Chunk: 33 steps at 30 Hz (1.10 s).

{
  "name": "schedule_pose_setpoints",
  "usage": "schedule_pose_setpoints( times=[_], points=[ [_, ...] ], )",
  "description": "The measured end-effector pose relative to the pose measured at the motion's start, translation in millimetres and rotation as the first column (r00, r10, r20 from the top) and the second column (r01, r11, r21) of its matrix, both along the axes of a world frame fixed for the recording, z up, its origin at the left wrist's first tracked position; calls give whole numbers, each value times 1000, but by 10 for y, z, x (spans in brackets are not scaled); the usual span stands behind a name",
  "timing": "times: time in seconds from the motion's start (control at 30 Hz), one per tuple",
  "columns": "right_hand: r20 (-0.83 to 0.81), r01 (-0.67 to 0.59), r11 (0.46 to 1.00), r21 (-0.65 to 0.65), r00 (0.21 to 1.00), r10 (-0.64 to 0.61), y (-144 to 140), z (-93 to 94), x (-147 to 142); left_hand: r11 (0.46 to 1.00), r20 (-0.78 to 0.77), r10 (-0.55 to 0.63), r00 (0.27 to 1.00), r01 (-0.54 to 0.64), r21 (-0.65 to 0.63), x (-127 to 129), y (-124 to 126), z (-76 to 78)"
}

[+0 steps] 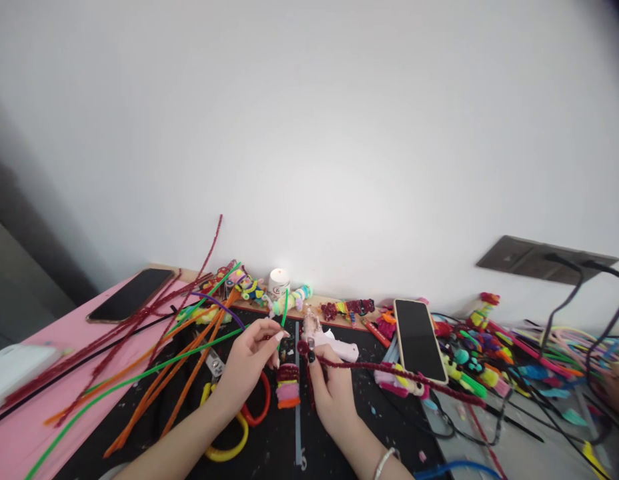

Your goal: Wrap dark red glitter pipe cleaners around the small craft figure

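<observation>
White wall [309, 133] fills the upper view; below it, the tabletop [274, 440] runs pink at left, black in the middle, grey at right, crowded with fuzzy orange stems [125, 435] and small wound figures [347, 309]. Left hand [252, 350]: grip pinching a short green stem [286, 309], near upright over the black; right hand [334, 393]: thumb and finger pressed together on a dark red stem [349, 365], its long tail running right, past the lower edge of a white-framed phone [422, 340]; whether it touches there, we cannot tell. Between the hands lies a small wound bundle [288, 392], banded dark red, yellow, pink and orange.

Hazards, as we judge them: a pale pink glue gun [338, 347] lies just behind the right hand; we cannot tell if it is hot, but if so, a careless reach could burn a knuckle; the red tail could snag in the clutter at right, and a sharp tug would then pull it from the pinch or drag other pieces along; scissors with yellow and red handles [245, 430] lie beside the left forearm [199, 420], where a wide sweep could knock them into the bundle.
</observation>
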State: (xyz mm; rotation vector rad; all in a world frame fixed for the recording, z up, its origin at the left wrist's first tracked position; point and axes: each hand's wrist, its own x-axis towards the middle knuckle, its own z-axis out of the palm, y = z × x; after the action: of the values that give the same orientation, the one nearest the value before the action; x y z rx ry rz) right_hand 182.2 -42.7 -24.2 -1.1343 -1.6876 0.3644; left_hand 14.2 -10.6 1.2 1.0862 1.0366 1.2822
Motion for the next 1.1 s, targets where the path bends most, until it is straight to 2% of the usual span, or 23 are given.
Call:
schedule_pose_setpoints(
  times=[0.4, 0.8, 1.1],
  points=[
    [-9, -10, 1000, -10, 1000, 10, 0, 0, -2, 1000, 40, 5, 999, -5, -9, 7, 4, -11],
    [-14, -24, 1000, -16, 1000, 23, 7, 3, -6, 1000, -52, 5, 999, -4, 15, 1, -28, 72],
    [-18, -22, 999, -38, 1000, 22, 1, -19, -3, 999, -37, -4, 999, 6, 43, -9, -8, 13]
  ],
)
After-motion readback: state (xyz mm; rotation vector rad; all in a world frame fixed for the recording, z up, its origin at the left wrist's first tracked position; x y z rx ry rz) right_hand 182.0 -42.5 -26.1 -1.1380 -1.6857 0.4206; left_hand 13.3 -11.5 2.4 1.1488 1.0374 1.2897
